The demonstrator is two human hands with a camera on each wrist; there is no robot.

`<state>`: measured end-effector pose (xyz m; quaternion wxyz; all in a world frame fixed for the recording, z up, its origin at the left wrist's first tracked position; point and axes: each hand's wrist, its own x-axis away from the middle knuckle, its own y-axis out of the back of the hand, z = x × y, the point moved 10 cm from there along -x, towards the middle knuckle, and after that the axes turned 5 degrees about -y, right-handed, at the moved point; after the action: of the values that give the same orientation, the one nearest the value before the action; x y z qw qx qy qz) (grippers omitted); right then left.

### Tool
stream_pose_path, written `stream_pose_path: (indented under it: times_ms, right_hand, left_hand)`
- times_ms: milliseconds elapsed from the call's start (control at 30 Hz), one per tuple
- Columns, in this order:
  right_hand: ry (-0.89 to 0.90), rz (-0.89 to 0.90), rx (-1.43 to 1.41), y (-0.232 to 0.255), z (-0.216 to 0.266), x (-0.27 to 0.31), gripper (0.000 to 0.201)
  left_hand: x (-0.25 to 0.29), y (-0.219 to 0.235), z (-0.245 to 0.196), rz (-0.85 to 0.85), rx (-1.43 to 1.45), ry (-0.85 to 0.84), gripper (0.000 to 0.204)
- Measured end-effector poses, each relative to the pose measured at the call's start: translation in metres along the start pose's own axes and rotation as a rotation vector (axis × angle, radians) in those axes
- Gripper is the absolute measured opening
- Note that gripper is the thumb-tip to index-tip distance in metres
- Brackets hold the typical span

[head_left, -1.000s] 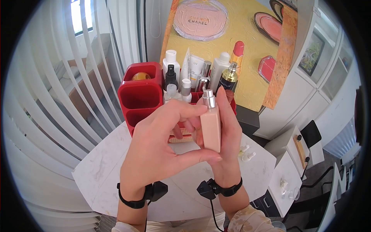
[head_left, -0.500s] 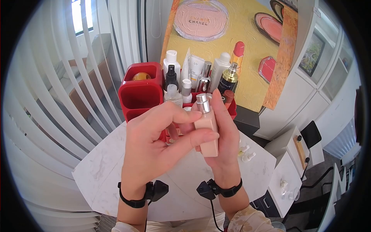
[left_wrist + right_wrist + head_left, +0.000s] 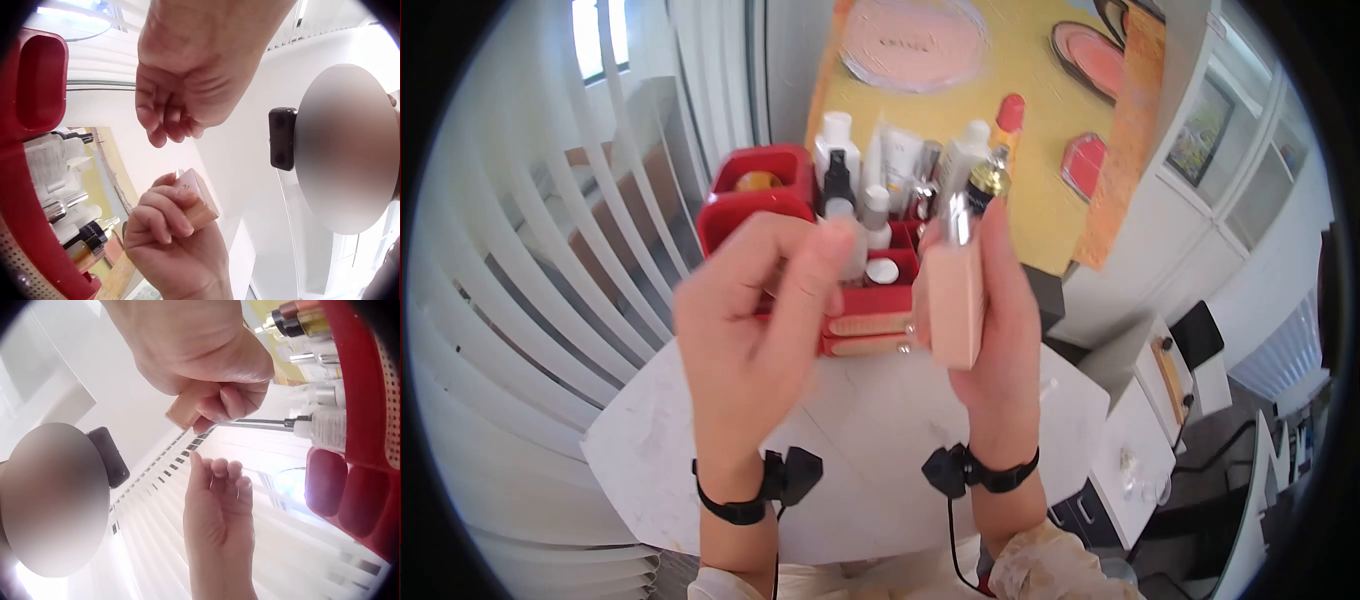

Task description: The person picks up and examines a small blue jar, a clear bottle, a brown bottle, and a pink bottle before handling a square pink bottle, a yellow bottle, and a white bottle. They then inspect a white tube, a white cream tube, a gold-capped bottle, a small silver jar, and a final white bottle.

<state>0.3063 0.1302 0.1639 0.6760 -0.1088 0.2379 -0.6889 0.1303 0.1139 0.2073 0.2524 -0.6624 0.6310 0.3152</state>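
Vertical blinds (image 3: 510,380) left, bright window (image 3: 586,40) behind; white cabinet (image 3: 1185,232) right.

- The left forearm (image 3: 738,550) and right forearm (image 3: 1012,522) are extended forward, side by side.
- The left wrist (image 3: 728,468) and right wrist (image 3: 1004,442) are held apart and roughly level with each other in the head view.
- The left hand (image 3: 750,325) is raised, slightly blurred, with its fingers loosely curled and its thumb (image 3: 808,292) pointed upward.
- The right hand (image 3: 1008,320) is also raised; its fingers (image 3: 156,215) are curled in a grip.
- A gap is left between the hands.
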Motion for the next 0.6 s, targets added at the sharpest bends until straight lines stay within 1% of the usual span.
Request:
stream_pose_path:
  times_ms: [67, 100, 133, 200, 300, 400, 433, 500, 533, 600]
  right_hand:
    - [0.095, -0.075, 0.057, 0.012, 0.021, 0.004, 0.056]
    - [0.155, -0.023, 0.063, 0.019, 0.031, 0.006, 0.058]
    - [0.186, -0.064, 0.055, 0.028, 0.039, 0.012, 0.057]
    - [0.250, -0.048, 0.110, 0.038, 0.057, 0.027, 0.056]
    - [0.300, -0.096, 0.268, 0.057, 0.063, 0.048, 0.048]
    - [0.239, -0.196, 0.406, 0.097, 0.038, 0.064, 0.044]
    - [0.151, -0.172, 0.464, 0.102, 0.028, 0.069, 0.042]
    - [0.215, -0.168, 0.850, 0.125, 0.008, 0.076, 0.039]
    - [0.246, -0.162, 1.041, 0.126, 0.002, 0.077, 0.038]
    - [0.164, -0.220, 1.155, 0.126, -0.010, 0.076, 0.033]
  left_hand:
    - [-0.002, 0.008, -0.002, -0.046, -0.014, -0.039, 0.031]
    - [-0.002, 0.011, -0.005, -0.063, -0.012, -0.075, 0.033]
    - [-0.001, 0.016, -0.008, -0.085, -0.013, -0.113, 0.035]
    - [0.000, 0.022, -0.012, -0.099, -0.011, -0.107, 0.037]
    - [-0.001, 0.026, -0.014, -0.093, -0.020, -0.126, 0.038]
    - [-0.002, 0.027, -0.013, -0.072, -0.010, -0.128, 0.038]
    - [-0.002, 0.026, -0.013, -0.062, -0.002, -0.124, 0.037]
    - [-0.001, 0.028, -0.016, -0.046, 0.020, -0.120, 0.036]
    - [0.000, 0.028, -0.016, -0.039, 0.028, -0.117, 0.036]
    - [0.000, 0.029, -0.020, -0.032, 0.064, -0.147, 0.036]
